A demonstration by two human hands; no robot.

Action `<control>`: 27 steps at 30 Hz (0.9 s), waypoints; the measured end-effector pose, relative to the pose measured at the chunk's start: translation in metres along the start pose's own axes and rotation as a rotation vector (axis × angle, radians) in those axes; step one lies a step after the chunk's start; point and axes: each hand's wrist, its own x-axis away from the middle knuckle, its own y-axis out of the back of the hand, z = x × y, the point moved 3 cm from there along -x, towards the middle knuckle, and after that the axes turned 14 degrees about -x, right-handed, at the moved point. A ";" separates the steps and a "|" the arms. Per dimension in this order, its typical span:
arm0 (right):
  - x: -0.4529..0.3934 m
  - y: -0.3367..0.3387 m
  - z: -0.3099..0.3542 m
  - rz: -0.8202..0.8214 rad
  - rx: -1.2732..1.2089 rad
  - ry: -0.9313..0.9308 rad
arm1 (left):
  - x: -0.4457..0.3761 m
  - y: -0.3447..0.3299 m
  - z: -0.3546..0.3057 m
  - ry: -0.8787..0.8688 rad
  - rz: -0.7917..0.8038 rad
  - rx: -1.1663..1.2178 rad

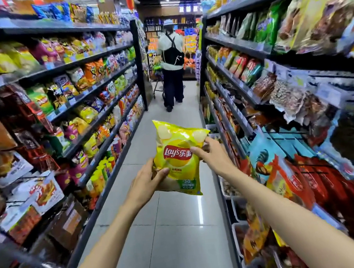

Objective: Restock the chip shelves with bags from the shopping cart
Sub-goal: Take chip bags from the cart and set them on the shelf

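1. Chip bag [180,156], yellow with a red logo, is held upright in mid-air over the aisle floor [173,235], between the two shelf runs and touching neither.
2. The left hand [146,182] is curled round the bag's lower left edge, thumb across the front; the right hand [213,153] pinches the upper right edge. Both grips are closed on the bag, probably so the face can be read and the soft pack kept flat.
3. The chip shelves [89,93] run along the left, with bags standing in rows up to the price-strip edge; any free slot cannot be made out.
4. The right shelves [244,89] carry other packets, some overhanging their ledges.
5. The aisle is narrow but open ahead; a person [173,67] with a cart stands far off at its end.
6. A turn to the left seems needed next.
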 end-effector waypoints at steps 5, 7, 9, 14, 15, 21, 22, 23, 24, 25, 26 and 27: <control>-0.099 -0.019 -0.002 0.006 -0.047 0.056 | -0.090 0.018 0.023 0.000 -0.051 -0.045; -0.129 -0.029 -0.011 0.003 -0.050 0.051 | -0.117 0.023 0.036 0.003 -0.056 -0.048; -0.159 -0.042 -0.022 0.017 -0.070 0.028 | -0.138 0.027 0.047 0.011 -0.062 -0.061; -0.235 -0.089 -0.029 0.067 -0.127 0.023 | -0.189 0.046 0.094 0.072 -0.111 -0.076; -0.250 -0.100 -0.029 0.086 -0.136 0.019 | -0.200 0.051 0.105 0.090 -0.127 -0.104; -0.351 -0.169 -0.042 0.209 -0.205 0.015 | -0.263 0.084 0.160 0.195 -0.196 -0.200; -0.371 -0.180 -0.042 0.241 -0.205 0.021 | -0.275 0.090 0.171 0.207 -0.211 -0.213; -0.392 -0.192 -0.042 0.270 -0.209 0.030 | -0.288 0.096 0.182 0.227 -0.231 -0.227; -0.413 -0.204 -0.041 0.298 -0.209 0.044 | -0.301 0.103 0.192 0.247 -0.253 -0.240; -0.435 -0.215 -0.039 0.330 -0.213 0.065 | -0.314 0.112 0.200 0.262 -0.266 -0.244; -0.456 -0.227 -0.036 0.356 -0.217 0.083 | -0.326 0.120 0.205 0.276 -0.287 -0.247; -0.478 -0.240 -0.035 0.381 -0.218 0.098 | -0.340 0.129 0.214 0.287 -0.314 -0.253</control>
